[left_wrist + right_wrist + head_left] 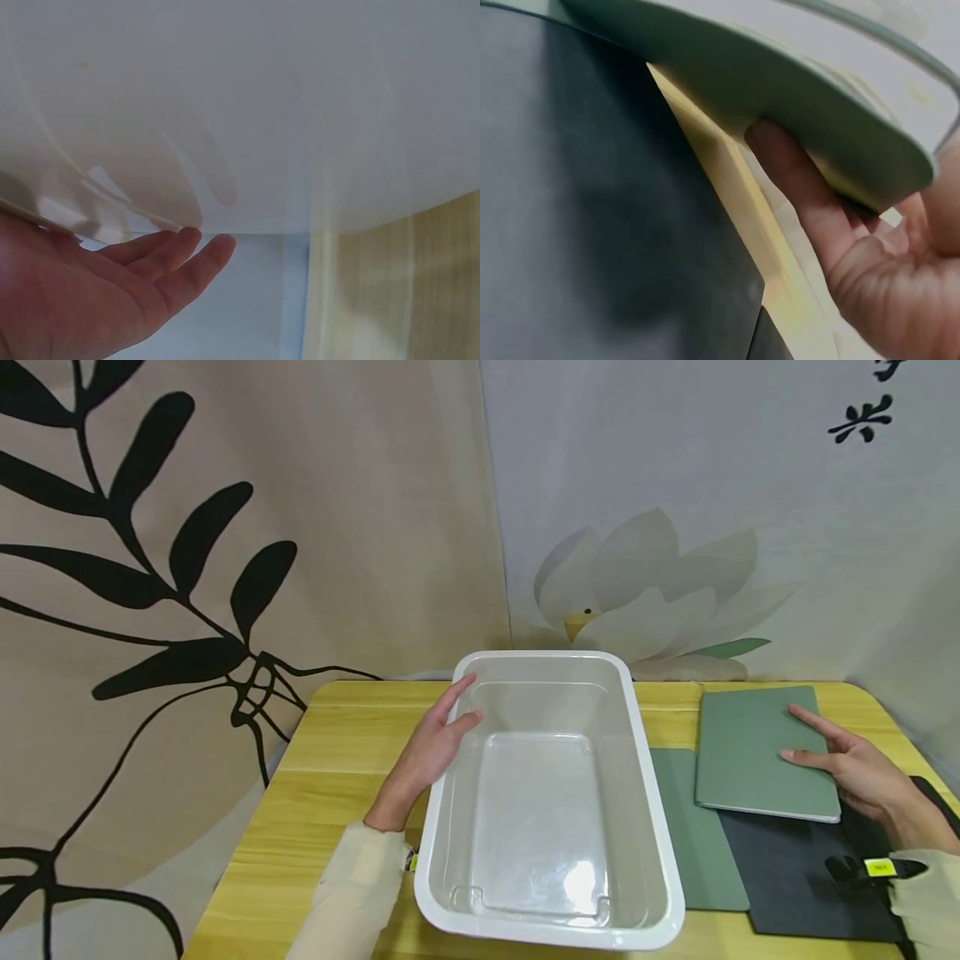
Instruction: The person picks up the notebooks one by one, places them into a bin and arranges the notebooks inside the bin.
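A white plastic tub (551, 933) stands on the table with nothing inside it. My left hand (429, 750) grips its left rim, thumb and index finger over the edge; in the left wrist view, other fingers (191, 274) lie against the outer wall. On the right, my right hand (862, 774) holds a green notebook (753, 752) by its right side, tilted above other notebooks. Its cover and page edges show in the right wrist view, with one finger (791, 169) against the cover. Under it lie another green notebook (701, 839) and a black notebook (806, 881).
The wooden table (288, 852) has its far edge near a fabric backdrop (375, 527) printed with leaves and a flower. Bare wood shows left of the tub. A black strap with a yellow tag (879, 867) is on the right wrist.
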Motion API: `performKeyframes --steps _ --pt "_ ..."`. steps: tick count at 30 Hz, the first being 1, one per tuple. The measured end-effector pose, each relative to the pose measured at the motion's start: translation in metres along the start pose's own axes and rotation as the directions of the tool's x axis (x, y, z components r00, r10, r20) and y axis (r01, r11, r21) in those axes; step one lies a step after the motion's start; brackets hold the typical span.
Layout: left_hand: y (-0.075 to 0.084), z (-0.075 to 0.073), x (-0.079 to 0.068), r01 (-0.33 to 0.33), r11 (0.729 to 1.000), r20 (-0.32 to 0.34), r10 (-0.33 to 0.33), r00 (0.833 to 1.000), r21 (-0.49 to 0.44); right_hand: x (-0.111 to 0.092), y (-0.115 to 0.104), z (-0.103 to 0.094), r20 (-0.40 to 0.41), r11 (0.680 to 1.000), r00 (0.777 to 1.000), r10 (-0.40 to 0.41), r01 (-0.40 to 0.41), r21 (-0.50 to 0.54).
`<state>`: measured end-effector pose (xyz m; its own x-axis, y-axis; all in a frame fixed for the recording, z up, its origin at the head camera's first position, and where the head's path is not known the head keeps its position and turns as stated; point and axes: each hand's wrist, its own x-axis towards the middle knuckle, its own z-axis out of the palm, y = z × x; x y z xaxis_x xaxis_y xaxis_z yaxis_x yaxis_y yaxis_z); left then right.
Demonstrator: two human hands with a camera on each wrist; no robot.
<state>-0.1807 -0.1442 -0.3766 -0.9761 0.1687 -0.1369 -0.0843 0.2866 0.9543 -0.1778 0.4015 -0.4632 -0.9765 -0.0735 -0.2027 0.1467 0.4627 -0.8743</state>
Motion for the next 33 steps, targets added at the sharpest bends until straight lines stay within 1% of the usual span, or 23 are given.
performKeyframes --steps 2,5,9,14,19,23,25,29,33 --pt "-0.001 -0.001 0.000 0.005 1.000 0.012 -0.005 1.000 -0.015 0.001 -0.002 0.002 0.006 1.000 1.000 0.013 -0.013 0.024" --pt "-0.001 -0.001 0.001 0.004 1.000 0.013 -0.004 1.000 -0.001 0.001 -0.007 0.003 0.012 0.998 0.999 0.037 -0.037 0.046" --pt "0.000 -0.002 0.002 -0.001 1.000 0.007 0.001 1.000 0.010 -0.001 -0.014 0.003 0.005 0.999 0.999 0.045 -0.046 0.021" --pt "-0.001 -0.003 0.002 -0.002 1.000 0.007 0.002 1.000 0.017 -0.002 -0.017 0.006 -0.013 1.000 1.000 0.025 -0.025 -0.007" --pt "-0.001 -0.003 0.003 -0.009 1.000 0.010 0.008 1.000 0.027 -0.004 -0.018 0.009 -0.036 1.000 0.999 -0.022 0.021 -0.018" --pt "0.001 -0.003 0.003 -0.008 1.000 0.005 0.008 1.000 0.025 -0.006 -0.022 0.008 -0.060 0.998 0.997 -0.046 0.044 -0.050" --pt "0.001 -0.002 0.003 -0.012 0.999 0.000 0.012 1.000 0.039 -0.008 -0.024 0.008 -0.052 0.998 0.997 -0.047 0.046 -0.034" --pt "0.000 -0.001 0.003 -0.018 0.999 -0.008 0.019 1.000 0.051 -0.012 -0.027 0.006 -0.061 0.998 0.997 -0.049 0.047 -0.035" --pt "-0.001 -0.001 0.003 -0.016 0.999 -0.009 0.016 1.000 0.040 -0.014 -0.029 0.006 -0.073 0.997 0.995 -0.064 0.062 -0.039"
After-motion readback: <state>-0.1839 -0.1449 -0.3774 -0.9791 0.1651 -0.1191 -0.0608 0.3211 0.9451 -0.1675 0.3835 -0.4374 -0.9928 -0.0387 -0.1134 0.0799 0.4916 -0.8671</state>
